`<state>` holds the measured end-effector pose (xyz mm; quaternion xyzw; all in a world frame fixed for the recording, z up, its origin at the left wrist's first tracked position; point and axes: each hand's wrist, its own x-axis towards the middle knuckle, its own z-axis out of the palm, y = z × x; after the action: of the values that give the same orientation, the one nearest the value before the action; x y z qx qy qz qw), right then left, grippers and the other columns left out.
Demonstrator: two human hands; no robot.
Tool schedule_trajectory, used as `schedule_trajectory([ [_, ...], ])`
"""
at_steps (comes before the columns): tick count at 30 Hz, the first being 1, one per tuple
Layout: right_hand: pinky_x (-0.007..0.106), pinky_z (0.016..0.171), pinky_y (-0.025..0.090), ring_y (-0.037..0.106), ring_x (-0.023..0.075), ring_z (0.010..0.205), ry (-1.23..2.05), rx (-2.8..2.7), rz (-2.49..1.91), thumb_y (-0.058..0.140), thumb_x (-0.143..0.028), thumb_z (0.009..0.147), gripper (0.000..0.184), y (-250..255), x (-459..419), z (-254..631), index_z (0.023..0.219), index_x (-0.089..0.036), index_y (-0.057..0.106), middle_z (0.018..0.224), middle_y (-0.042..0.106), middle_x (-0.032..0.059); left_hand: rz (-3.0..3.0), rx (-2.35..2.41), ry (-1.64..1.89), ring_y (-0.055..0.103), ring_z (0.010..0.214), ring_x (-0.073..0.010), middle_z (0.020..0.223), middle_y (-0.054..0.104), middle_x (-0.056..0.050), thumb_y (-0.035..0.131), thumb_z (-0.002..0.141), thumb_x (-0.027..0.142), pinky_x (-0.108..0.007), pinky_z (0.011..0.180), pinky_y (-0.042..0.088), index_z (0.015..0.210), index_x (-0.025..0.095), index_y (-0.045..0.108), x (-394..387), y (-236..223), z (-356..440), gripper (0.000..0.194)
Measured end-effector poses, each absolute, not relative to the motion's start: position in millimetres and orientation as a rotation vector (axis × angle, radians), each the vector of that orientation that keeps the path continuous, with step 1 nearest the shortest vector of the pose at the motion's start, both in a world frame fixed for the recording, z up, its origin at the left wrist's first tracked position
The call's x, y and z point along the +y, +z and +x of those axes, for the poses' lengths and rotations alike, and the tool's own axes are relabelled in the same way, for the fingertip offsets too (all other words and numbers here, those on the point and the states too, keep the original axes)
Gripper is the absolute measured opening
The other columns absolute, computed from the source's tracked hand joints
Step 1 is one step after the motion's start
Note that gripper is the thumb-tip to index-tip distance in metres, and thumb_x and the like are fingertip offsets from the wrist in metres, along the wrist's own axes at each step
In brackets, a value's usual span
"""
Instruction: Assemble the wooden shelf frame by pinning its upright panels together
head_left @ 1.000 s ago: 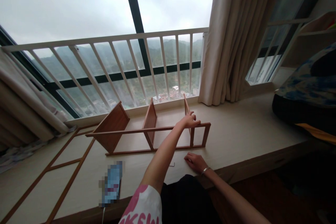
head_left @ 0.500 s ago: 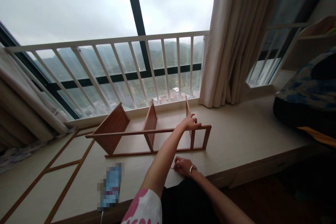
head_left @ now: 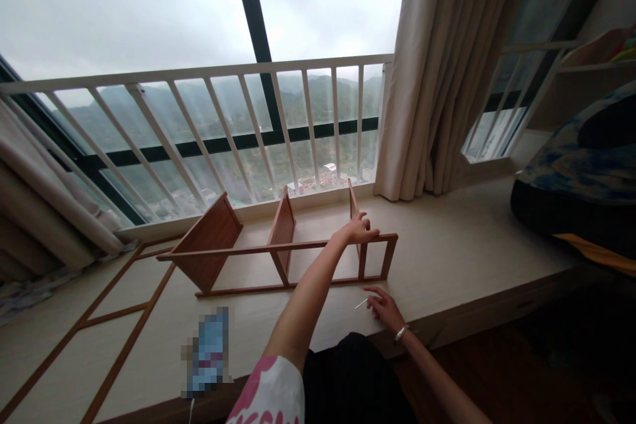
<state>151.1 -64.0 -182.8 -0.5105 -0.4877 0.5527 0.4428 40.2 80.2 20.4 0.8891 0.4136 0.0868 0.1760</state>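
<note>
A brown wooden shelf unit [head_left: 206, 252] lies on its side on the pale window ledge, its three boards standing up between two long rails. My left hand [head_left: 361, 230] rests over the upper rail near the right end, fingers curled round the wood beside the rightmost board. Below that end, just in front of the lower rail, is my right hand [head_left: 385, 308]. It pinches a thin metal rod [head_left: 361, 303] that points left, with the index finger stretched out. The rod's other end is hidden in the fingers, and its exact kind cannot be made out.
A separate ladder-like wooden frame [head_left: 116, 313] lies flat at the left. A blurred blue object [head_left: 209, 352] with a white cord is near the ledge's front edge. Behind the shelf stand a white railing [head_left: 209, 71] and a beige curtain [head_left: 422, 79]. A dark, blue-patterned bundle [head_left: 586, 165] sits at the right.
My right hand has moved right and slightly up, away from my left forearm, with the metal rod showing more clearly. My left hand stays on the rail. The view has shifted slightly.
</note>
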Motion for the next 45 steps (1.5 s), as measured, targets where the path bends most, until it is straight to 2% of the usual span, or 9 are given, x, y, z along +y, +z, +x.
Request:
schedule_trajectory([
  [4,0.014,0.036,0.028,0.042,0.0036,0.042,1.372,-0.860,-1.283,0.050,-0.032,0.060,0.027,-177.0,-56.8,183.9,0.083,-0.018,0.056,0.061,0.049,-0.0042,2.509,1.164,0.198,0.015,0.125,-0.0248,0.136,0.013,-0.006,0.032,0.070,0.061,-0.034,0.101,0.019,0.092,0.018,0.050,77.8,24.4,39.5,0.052],
  [9,0.015,0.040,0.034,0.045,0.0045,0.045,1.279,-0.702,-1.431,0.051,-0.032,0.059,0.026,-170.3,-47.1,198.9,0.082,-0.020,0.054,0.061,0.051,-0.0047,2.493,1.098,0.152,0.015,0.125,-0.0257,0.138,0.008,-0.003,0.038,0.064,0.066,-0.035,0.100,0.022,0.092,0.020,0.049,73.8,28.3,37.2,0.055],
  [14,0.019,0.039,0.033,0.044,0.0084,0.041,1.132,-1.037,-1.546,0.047,-0.040,0.064,0.041,-164.7,-41.0,192.2,0.097,-0.017,0.053,0.051,0.051,-0.0041,2.482,1.057,0.180,0.017,0.124,-0.0262,0.138,0.007,-0.002,0.046,0.058,0.066,-0.034,0.099,0.025,0.091,0.020,0.048,73.6,26.4,36.1,0.057],
  [17,0.023,0.048,0.038,0.049,0.0116,0.046,0.952,-1.324,-1.614,0.044,-0.040,0.070,0.042,-160.8,-34.5,186.9,0.103,-0.016,0.054,0.049,0.053,-0.0024,2.482,1.064,0.188,0.017,0.124,-0.0261,0.137,0.008,-0.003,0.048,0.058,0.065,-0.033,0.100,0.024,0.089,0.019,0.049,72.5,27.1,36.5,0.055],
  [21,0.026,0.065,0.039,0.057,0.0154,0.068,0.675,-1.706,-1.896,0.039,-0.034,0.078,0.033,-153.1,-25.0,181.5,0.105,-0.023,0.055,0.070,0.063,0.0033,2.492,1.083,0.195,0.018,0.124,-0.0261,0.136,0.012,-0.004,0.047,0.060,0.064,-0.032,0.099,0.025,0.083,0.017,0.050,66.2,33.4,37.9,0.052],
  [24,0.029,0.069,0.037,0.057,0.0188,0.084,0.472,-1.984,-2.067,0.035,-0.031,0.082,0.032,-148.4,-21.4,175.7,0.109,-0.029,0.051,0.090,0.063,0.0050,2.517,1.075,0.185,0.022,0.123,-0.0249,0.134,0.018,-0.005,0.044,0.062,0.064,-0.031,0.098,0.026,0.078,0.017,0.051,59.9,39.6,39.7,0.050],
  [26,0.031,0.070,0.037,0.057,0.0204,0.086,0.395,-2.118,-2.126,0.033,-0.031,0.083,0.030,-147.0,-20.0,171.0,0.109,-0.030,0.050,0.092,0.062,0.0059,2.536,1.063,0.175,0.026,0.121,-0.0235,0.133,0.021,-0.005,0.043,0.064,0.063,-0.029,0.097,0.027,0.076,0.016,0.051,56.6,42.8,40.8,0.049],
  [32,0.032,0.069,0.038,0.058,0.0213,0.085,0.374,-2.176,-2.184,0.030,-0.030,0.085,0.028,-148.0,-16.5,161.4,0.101,-0.020,0.050,0.085,0.063,0.0105,2.588,1.055,0.158,0.036,0.114,-0.0210,0.129,0.026,-0.007,0.040,0.067,0.060,-0.026,0.093,0.031,0.072,0.015,0.051,52.2,43.8,42.5,0.046],
  [45,0.030,0.066,0.037,0.059,0.0211,0.083,0.350,-2.133,-2.232,0.033,-0.029,0.085,0.021,-143.3,-40.6,169.8,0.098,-0.020,0.046,0.080,0.063,0.0091,2.666,1.015,0.140,0.026,0.121,-0.0236,0.118,0.037,-0.011,0.041,0.066,0.063,-0.026,0.097,0.026,0.074,0.014,0.049,38.6,34.7,51.1,0.051],
])
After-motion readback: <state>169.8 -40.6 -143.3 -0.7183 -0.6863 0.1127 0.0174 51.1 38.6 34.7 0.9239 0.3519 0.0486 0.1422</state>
